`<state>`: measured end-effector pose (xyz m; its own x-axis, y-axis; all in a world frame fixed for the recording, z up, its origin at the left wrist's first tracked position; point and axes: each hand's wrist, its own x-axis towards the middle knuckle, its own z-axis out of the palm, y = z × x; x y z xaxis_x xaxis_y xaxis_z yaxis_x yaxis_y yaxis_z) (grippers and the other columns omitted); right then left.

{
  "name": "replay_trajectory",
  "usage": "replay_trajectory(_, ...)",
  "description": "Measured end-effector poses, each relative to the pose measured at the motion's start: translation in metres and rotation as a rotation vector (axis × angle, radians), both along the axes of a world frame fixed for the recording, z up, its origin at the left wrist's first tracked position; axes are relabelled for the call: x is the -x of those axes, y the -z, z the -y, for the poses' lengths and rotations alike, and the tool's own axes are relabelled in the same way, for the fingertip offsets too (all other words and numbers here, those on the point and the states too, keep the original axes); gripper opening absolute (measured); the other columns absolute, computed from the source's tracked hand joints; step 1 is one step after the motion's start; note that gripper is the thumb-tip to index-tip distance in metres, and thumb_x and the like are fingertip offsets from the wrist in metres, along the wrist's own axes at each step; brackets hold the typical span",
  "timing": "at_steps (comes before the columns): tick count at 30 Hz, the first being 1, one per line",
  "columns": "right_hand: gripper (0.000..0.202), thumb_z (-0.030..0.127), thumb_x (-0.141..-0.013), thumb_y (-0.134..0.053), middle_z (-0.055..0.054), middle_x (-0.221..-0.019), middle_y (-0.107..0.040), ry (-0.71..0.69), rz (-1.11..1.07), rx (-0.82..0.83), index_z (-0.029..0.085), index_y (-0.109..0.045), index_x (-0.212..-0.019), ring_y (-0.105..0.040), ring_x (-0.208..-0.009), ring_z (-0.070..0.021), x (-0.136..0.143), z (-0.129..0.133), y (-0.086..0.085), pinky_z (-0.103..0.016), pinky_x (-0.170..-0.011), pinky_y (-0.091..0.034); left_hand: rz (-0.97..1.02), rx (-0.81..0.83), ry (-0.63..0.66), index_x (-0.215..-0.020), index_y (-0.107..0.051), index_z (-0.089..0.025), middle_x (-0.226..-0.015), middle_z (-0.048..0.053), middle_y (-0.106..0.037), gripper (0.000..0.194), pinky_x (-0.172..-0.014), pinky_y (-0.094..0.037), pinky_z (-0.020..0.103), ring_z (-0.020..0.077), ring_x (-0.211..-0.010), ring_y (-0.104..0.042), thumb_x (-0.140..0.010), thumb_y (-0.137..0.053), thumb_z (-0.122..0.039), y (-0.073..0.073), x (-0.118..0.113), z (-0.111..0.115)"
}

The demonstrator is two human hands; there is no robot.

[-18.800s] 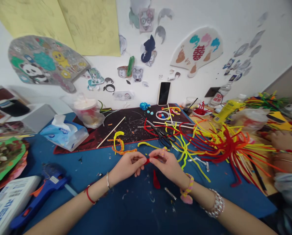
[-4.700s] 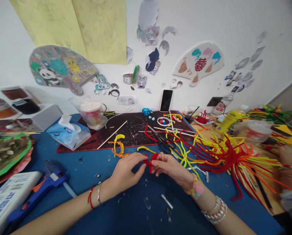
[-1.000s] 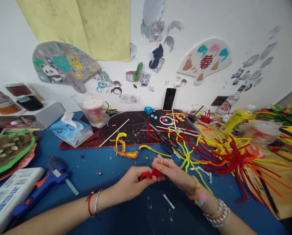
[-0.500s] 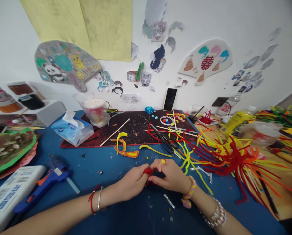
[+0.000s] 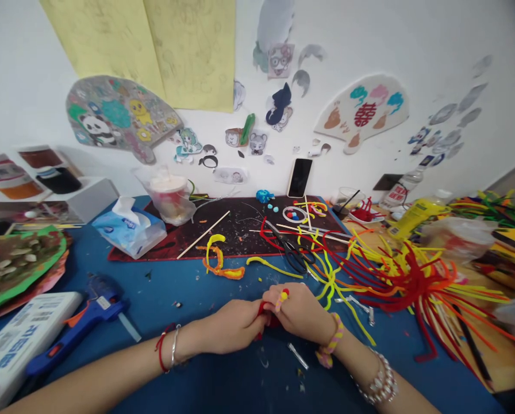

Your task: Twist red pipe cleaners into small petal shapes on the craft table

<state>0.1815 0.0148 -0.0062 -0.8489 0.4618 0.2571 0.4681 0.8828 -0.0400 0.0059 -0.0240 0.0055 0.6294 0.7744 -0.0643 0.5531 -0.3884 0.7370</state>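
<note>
Between my two hands is a bent piece of red pipe cleaner, mostly hidden by the fingers. My left hand pinches it from the left, fingers closed. From the other side my right hand, wearing a pink ring with a yellow and red top, has its fingers closed on it too. The fingertips of both hands meet over the blue table. Just beyond them lie a yellow pipe cleaner and black-handled scissors. A curled orange and yellow pipe cleaner shape rests further left.
A blue glue gun and a white box lie at left, near a tissue pack. Loose red, yellow and orange pipe cleaners spread over the right side. A phone leans on the wall. A silver clip lies near my right wrist.
My hands have shifted slightly, with the right fingers curling in closer against the left fingertips around the red pipe cleaner. The camera view has tilted a little.
</note>
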Motion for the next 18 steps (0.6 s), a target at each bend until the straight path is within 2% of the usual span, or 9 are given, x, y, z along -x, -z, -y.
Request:
replay_trajectory(2, 0.026, 0.023, -0.09, -0.031, -0.003, -0.067, -0.058, -0.005, -0.023, 0.038, 0.017, -0.052, -0.075, -0.05, -0.059, -0.0136, -0.002, -0.001, 0.0, -0.026, -0.057, -0.032, 0.013, 0.004, -0.004, -0.077, -0.05, -0.018, -0.068, 0.0, -0.056, 0.023, -0.058, -0.038, 0.022, 0.012, -0.06, -0.051, -0.086, -0.03, -0.022, 0.0, 0.001, -0.002)
replay_trajectory(4, 0.025, 0.024, -0.09, -0.032, -0.004, -0.07, -0.059, 0.016, -0.072, 0.091, 0.017, -0.052, -0.079, -0.052, -0.062, -0.014, -0.005, -0.003, 0.0, -0.025, -0.06, -0.033, 0.036, -0.033, -0.061, -0.081, -0.051, -0.018, -0.071, 0.0, -0.056, 0.021, -0.058, -0.038, 0.022, 0.0121, -0.062, -0.05, -0.086, -0.032, -0.024, 0.002, 0.002, -0.006)
replay_trajectory(8, 0.024, 0.031, -0.089, -0.037, -0.003, -0.074, -0.062, 0.052, -0.15, 0.186, 0.018, -0.054, -0.08, -0.055, -0.063, -0.0131, -0.013, -0.007, -0.001, -0.025, -0.062, -0.034, 0.016, -0.206, -0.209, -0.083, -0.056, -0.017, -0.078, 0.003, -0.055, 0.022, -0.068, -0.039, 0.025, 0.0145, -0.072, -0.05, -0.086, -0.036, -0.026, 0.008, 0.007, -0.015)
replay_trajectory(11, 0.031, 0.047, -0.082, -0.045, 0.0, -0.064, -0.06, -0.015, -0.05, 0.204, 0.019, -0.056, -0.075, -0.053, -0.057, -0.013, -0.016, -0.008, -0.002, -0.025, -0.057, -0.032, -0.033, -0.278, -0.277, -0.077, -0.06, -0.016, -0.081, 0.005, -0.054, 0.026, -0.072, -0.039, 0.028, 0.0168, -0.078, -0.05, -0.086, -0.037, -0.027, 0.012, 0.01, -0.02)
replay_trajectory(13, 0.032, 0.051, -0.077, -0.051, 0.001, -0.058, -0.057, -0.058, 0.037, 0.19, 0.02, -0.057, -0.075, -0.052, -0.055, -0.0132, -0.016, -0.007, -0.002, -0.025, -0.054, -0.031, -0.038, -0.276, -0.308, -0.073, -0.06, -0.016, -0.079, 0.005, -0.056, 0.029, -0.073, -0.039, 0.029, 0.0177, -0.078, -0.051, -0.086, -0.036, -0.026, 0.014, 0.01, -0.023)
replay_trajectory(17, 0.013, 0.028, -0.08, -0.051, -0.001, -0.069, -0.06, -0.098, 0.042, 0.194, 0.02, -0.06, -0.083, -0.055, -0.066, -0.0134, -0.015, -0.006, -0.001, -0.024, -0.061, -0.036, 0.102, -0.178, -0.36, -0.088, -0.061, -0.018, -0.087, 0.005, -0.062, 0.023, -0.076, -0.04, 0.029, 0.0174, -0.083, -0.055, -0.083, -0.039, -0.023, 0.017, 0.011, -0.026)
replay_trajectory(18, 0.014, 0.023, -0.081, -0.048, -0.002, -0.074, -0.061, -0.101, 0.014, 0.2, 0.021, -0.061, -0.087, -0.056, -0.071, -0.0133, -0.015, -0.007, -0.001, -0.024, -0.065, -0.037, 0.144, -0.142, -0.377, -0.091, -0.061, -0.018, -0.089, 0.004, -0.063, 0.023, -0.075, -0.041, 0.028, 0.0167, -0.082, -0.055, -0.083, -0.04, -0.023, 0.018, 0.011, -0.027)
